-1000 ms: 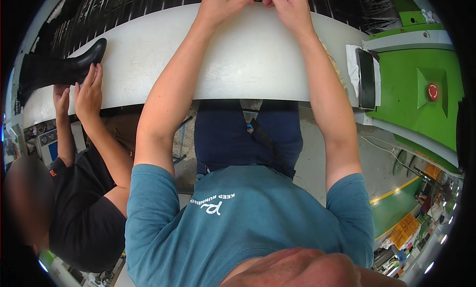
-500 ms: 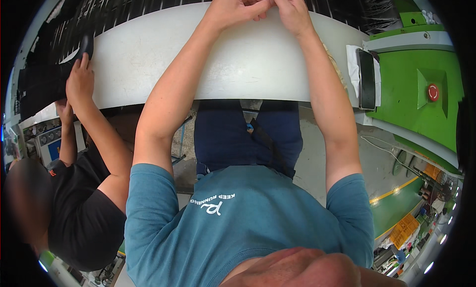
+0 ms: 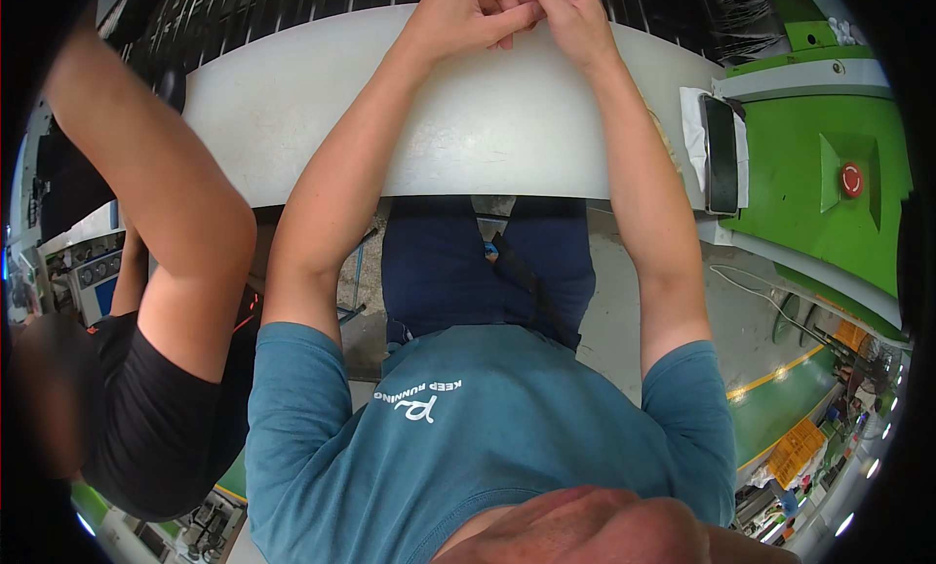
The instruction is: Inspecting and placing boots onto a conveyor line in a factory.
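Since the earlier frames, the co-worker's arm (image 3: 156, 203) at 9 o'clock has swung up and now fills the left side, where before that person's hand lay on a black object at the far left of the table; the wearer's own hands have stayed together at 12 o'clock.

Head view: the left hand (image 3: 466, 16) and the right hand (image 3: 565, 13) meet at the far edge of the white table (image 3: 468, 135), fingers curled and pressed close against each other; whatever they may pinch between them is too small to tell; a black ribbed surface (image 3: 292, 3) runs behind the hands; at 2 o'clock a dark flat phone-like slab (image 3: 721, 155) lies on a white cloth (image 3: 690, 116), just beside a green machine housing (image 3: 790, 184) with a round red button (image 3: 851, 179); at 4 o'clock, on the floor, a yellow line (image 3: 780, 377) curves past an orange rectangular sign (image 3: 795, 449).
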`<state>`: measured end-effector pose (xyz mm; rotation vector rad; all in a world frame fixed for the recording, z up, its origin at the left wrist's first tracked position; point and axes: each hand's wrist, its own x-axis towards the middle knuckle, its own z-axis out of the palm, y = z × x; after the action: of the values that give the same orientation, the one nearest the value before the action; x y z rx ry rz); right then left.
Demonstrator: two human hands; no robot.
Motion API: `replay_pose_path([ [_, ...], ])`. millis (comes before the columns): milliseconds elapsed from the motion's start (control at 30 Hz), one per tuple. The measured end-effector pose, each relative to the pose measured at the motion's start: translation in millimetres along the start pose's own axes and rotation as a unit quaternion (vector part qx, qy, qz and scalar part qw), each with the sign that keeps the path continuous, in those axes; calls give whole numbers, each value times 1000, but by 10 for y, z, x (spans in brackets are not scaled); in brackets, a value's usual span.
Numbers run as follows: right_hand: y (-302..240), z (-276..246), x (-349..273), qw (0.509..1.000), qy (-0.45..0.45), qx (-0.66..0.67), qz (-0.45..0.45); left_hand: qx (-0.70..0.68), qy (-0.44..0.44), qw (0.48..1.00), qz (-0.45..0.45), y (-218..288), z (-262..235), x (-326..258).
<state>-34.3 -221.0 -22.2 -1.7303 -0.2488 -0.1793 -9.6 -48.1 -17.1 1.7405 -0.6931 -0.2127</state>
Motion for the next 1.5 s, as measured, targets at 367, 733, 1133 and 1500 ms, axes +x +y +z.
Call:
replay_pose_path([
  [367,57,22,18,997,-12,-78,6,127,-3,992,12,-110,-2,23],
  [733,91,42,33,995,2,-100,-9,147,36,984,96,-55,-5,5],
  [1133,17,54,25,994,16,-112,-2,163,10,986,21,-7,-34,17],
  [1500,26,30,26,996,0,-89,12,155,-4,988,-3,67,-40,-9],
])
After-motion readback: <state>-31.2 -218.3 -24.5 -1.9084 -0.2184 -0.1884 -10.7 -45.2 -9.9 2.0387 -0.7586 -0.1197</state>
